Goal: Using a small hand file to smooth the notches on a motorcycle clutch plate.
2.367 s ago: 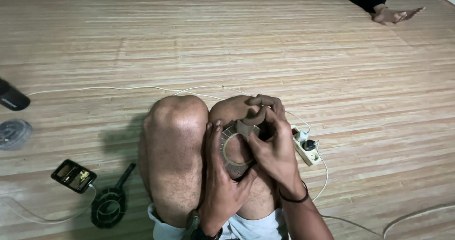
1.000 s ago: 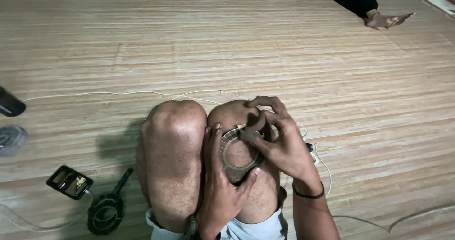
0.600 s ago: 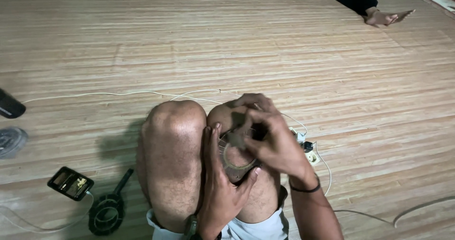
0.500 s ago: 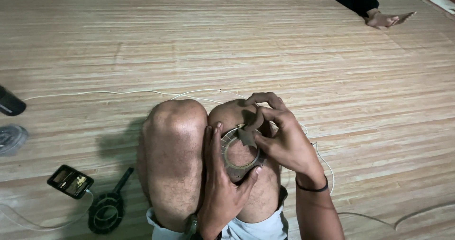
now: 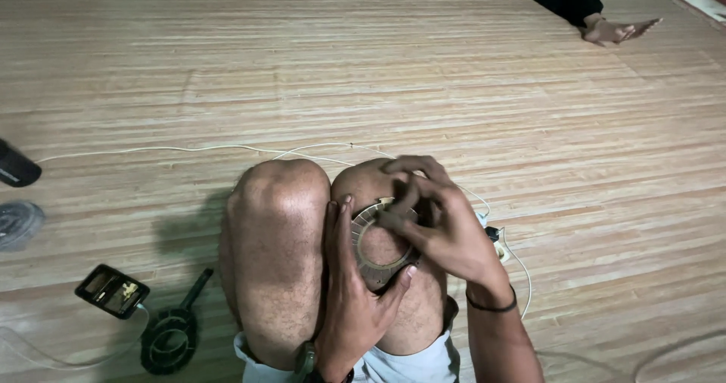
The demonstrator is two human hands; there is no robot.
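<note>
The ring point(image 5: 376, 241), a flat tan hoop with ribbed edges, lies against the right knee point(image 5: 370, 182), and both hands are on it. The left hand point(image 5: 355, 300) comes up from below between the knees: its fingers are curled around the ring's lower and left rim, the thumb point(image 5: 401, 281) pressed against the bottom edge and the fingertips point(image 5: 342, 205) reaching up along the left side. The right hand point(image 5: 442, 224) covers the ring's upper right part, its fingers bent and pinched on the top rim; what sits under those fingertips is hidden. A dark band point(image 5: 491, 303) circles the right wrist, and a watch point(image 5: 305, 360) shows at the left wrist.

Just right of the right hand's knuckles a white power strip point(image 5: 495, 241) lies on the floor point(image 5: 454, 88), with a white cord point(image 5: 189, 150) running away past the knees. Well to the left of the left hand sit a phone point(image 5: 112, 290) and a black round frame with a handle point(image 5: 170, 341). Far beyond the fingers, at the top right, another person's foot point(image 5: 616, 30) rests on the floor.
</note>
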